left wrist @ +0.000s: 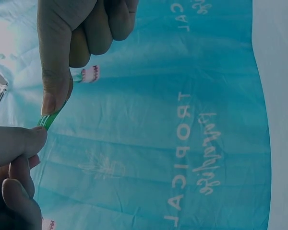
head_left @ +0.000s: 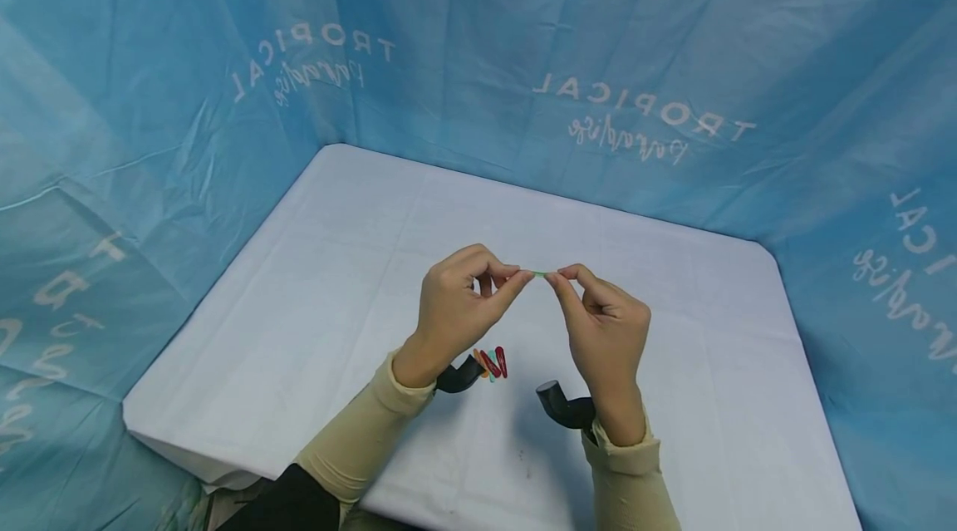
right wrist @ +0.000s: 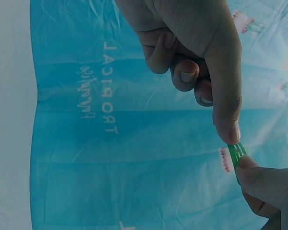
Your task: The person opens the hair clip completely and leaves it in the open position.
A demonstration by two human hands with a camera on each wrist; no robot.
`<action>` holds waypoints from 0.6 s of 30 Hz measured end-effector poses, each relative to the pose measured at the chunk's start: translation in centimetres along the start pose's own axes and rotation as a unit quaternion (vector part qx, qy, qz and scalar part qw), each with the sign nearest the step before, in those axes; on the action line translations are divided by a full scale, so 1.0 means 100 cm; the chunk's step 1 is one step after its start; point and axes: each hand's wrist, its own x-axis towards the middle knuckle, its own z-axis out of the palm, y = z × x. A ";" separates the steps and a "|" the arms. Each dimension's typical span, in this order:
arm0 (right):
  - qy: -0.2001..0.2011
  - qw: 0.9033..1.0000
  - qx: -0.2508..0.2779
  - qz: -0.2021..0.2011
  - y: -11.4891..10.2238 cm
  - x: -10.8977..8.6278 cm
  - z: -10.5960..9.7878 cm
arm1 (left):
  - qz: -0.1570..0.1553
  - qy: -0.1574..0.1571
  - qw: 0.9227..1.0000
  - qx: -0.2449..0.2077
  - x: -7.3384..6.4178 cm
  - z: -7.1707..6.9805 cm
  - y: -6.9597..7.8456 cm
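Observation:
Above the table, a small green snap hair clip (head_left: 539, 274) is stretched between my two hands. The thumb and forefinger of my left hand (head_left: 458, 302) pinch one end of it. My right hand (head_left: 609, 336) pinches the opposite end the same way. In the right wrist view, the clip (right wrist: 236, 152) shows its slotted metal-like frame between the thumbs; the fingertips cover both ends. Below my left wrist lie several hair clips (head_left: 500, 361) in red, orange and teal, side by side on the table and partly hidden by the wrist mount.
A white cloth covers the table (head_left: 695, 331). Blue printed curtains (head_left: 478, 57) hang along its back and sides. A black curved mount sits on each wrist, the right one (head_left: 561, 406) just over the tabletop. Small dark specks mark the cloth near the front.

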 end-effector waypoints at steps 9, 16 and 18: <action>0.001 1.000 -0.006 0.001 0.000 0.000 0.001 | 0.001 0.002 1.000 0.003 0.000 0.001 0.000; -0.001 1.000 -0.003 0.001 0.000 0.000 0.001 | 0.009 0.001 1.000 0.001 0.000 0.001 -0.001; 0.000 1.000 -0.004 0.000 0.000 0.000 0.001 | 0.011 0.002 1.000 -0.001 0.000 0.001 0.000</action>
